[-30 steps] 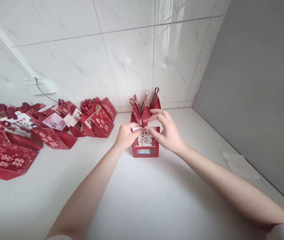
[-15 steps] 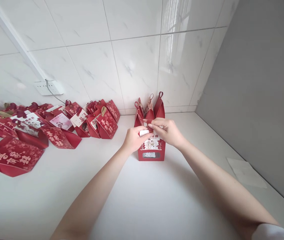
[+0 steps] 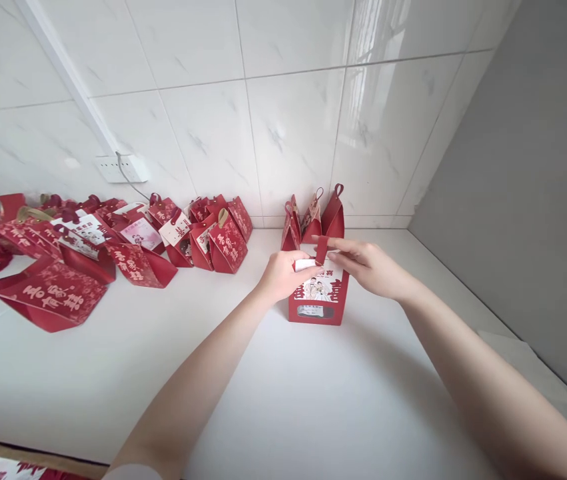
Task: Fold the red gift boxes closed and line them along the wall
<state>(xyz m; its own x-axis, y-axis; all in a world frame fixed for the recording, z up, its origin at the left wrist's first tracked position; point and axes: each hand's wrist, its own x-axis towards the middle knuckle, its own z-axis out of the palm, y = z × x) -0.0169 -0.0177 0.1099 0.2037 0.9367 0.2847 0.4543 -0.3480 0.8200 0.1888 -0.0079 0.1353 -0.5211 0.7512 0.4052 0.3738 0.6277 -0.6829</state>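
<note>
Box upright on the table, its top pinched in my left hand; my right hand, bunched half a second ago, now has fingers spread at the raised ribbon, grip unclear, so the ribbon seems not yet settled

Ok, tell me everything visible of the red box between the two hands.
The red box looks like card and stands upright on the white table. Its front carries a white panel printed with a couple, above an oblong window; a red ribbon rises at the top. The left hand pinches its upper edge; the right hand touches the ribbon.
</note>
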